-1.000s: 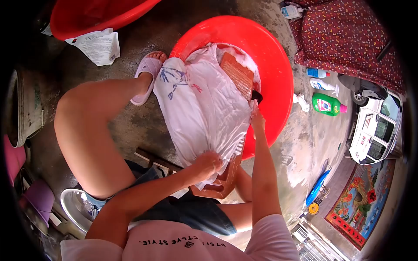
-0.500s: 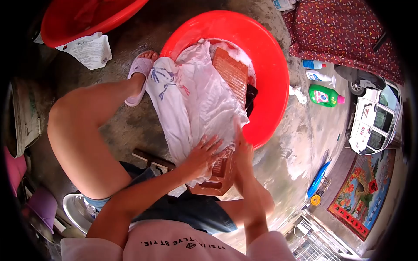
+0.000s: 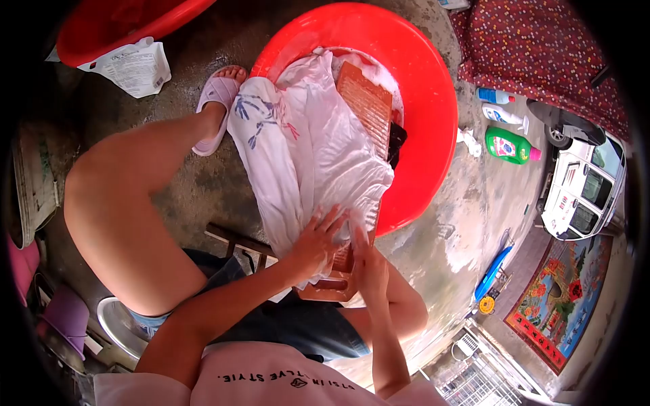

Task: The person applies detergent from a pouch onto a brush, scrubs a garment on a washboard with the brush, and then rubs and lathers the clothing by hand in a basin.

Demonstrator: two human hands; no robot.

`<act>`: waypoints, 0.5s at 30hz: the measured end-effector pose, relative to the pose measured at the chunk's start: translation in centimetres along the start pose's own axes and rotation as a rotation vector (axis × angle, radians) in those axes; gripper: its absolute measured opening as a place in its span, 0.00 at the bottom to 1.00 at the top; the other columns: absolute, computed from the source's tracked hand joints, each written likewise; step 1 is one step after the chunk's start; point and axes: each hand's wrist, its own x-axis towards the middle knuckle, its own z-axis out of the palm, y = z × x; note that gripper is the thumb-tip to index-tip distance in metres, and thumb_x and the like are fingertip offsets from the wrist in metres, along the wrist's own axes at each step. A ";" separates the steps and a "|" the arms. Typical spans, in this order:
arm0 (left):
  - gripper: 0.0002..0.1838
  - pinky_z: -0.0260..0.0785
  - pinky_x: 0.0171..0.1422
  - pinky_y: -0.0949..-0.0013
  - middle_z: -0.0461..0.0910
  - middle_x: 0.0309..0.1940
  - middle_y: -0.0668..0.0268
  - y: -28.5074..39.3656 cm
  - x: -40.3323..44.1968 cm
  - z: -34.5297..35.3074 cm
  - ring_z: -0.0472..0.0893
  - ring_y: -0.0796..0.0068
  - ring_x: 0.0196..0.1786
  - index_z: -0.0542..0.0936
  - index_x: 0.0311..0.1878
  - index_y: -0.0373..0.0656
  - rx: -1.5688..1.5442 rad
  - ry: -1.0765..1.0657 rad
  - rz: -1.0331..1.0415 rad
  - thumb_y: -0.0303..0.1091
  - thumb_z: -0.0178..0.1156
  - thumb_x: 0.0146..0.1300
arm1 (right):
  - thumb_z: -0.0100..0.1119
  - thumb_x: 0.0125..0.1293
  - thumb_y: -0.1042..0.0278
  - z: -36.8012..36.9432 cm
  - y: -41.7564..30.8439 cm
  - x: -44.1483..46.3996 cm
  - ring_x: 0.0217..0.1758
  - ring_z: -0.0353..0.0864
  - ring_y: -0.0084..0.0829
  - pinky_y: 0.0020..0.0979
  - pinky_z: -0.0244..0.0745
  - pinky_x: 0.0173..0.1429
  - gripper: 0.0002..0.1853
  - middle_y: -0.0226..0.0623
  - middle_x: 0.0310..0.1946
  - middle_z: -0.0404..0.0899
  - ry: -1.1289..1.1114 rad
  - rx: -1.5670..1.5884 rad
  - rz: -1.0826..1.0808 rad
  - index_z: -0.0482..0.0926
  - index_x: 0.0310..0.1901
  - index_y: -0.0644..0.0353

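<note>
Well, white cloth [image 3: 338,149] half-hides the washboard [image 3: 365,100] — left fingers [image 3: 330,221] spread, right fingers [image 3: 361,242] blurred, grip unclear.

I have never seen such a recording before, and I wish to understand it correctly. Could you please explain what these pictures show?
There is no machine here: a person works bare-handed. The view comes from a camera worn on that person's head, looking forward and down. On the floor stands a red basin with white suds, and a brown washboard leans in it. A white printed cloth is draped over the washboard. The left hand lies on the cloth, fingers spread. The right hand is at the washboard's right edge, too blurred to tell whether its grip is closed on anything. Farther right is a green bottle.
</note>
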 end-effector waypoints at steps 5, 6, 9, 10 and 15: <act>0.25 0.37 0.68 0.42 0.52 0.67 0.60 -0.1 -0.3 0.3 0.46 0.55 0.71 0.76 0.52 0.57 0.035 0.007 0.041 0.39 0.58 0.45 | 0.44 0.63 0.59 0.8 3.1 13.0 0.36 0.75 0.55 0.51 0.69 0.35 0.21 0.56 0.33 0.76 0.066 -0.218 0.182 0.65 0.59 0.35; 0.25 0.37 0.68 0.43 0.53 0.67 0.61 -0.1 -0.3 0.3 0.46 0.56 0.71 0.75 0.52 0.56 0.039 0.017 0.048 0.38 0.58 0.46 | 0.43 0.64 0.59 0.6 3.6 15.1 0.36 0.75 0.54 0.50 0.69 0.36 0.21 0.55 0.32 0.76 0.089 -0.238 0.205 0.64 0.59 0.34; 0.25 0.40 0.68 0.44 0.58 0.64 0.61 -0.3 -0.7 0.9 0.50 0.57 0.69 0.75 0.53 0.53 0.046 0.068 0.086 0.36 0.57 0.47 | 0.42 0.65 0.60 0.1 3.6 14.7 0.39 0.76 0.53 0.46 0.70 0.41 0.21 0.54 0.36 0.76 0.092 -0.141 0.188 0.64 0.60 0.40; 0.24 0.43 0.67 0.46 0.61 0.62 0.62 -0.6 -0.7 1.2 0.53 0.57 0.68 0.74 0.53 0.52 0.051 0.112 0.104 0.35 0.56 0.49 | 0.43 0.65 0.62 -0.2 3.5 14.2 0.41 0.76 0.52 0.45 0.70 0.44 0.21 0.54 0.38 0.76 0.082 -0.084 0.159 0.64 0.60 0.43; 0.15 0.59 0.56 0.57 0.72 0.47 0.63 0.2 0.2 0.3 0.67 0.61 0.54 0.75 0.45 0.42 -0.035 0.134 0.025 0.29 0.51 0.53 | 0.43 0.63 0.67 -2.1 -1.2 0.3 0.43 0.76 0.51 0.38 0.69 0.45 0.21 0.56 0.38 0.74 -0.089 0.063 0.084 0.65 0.60 0.55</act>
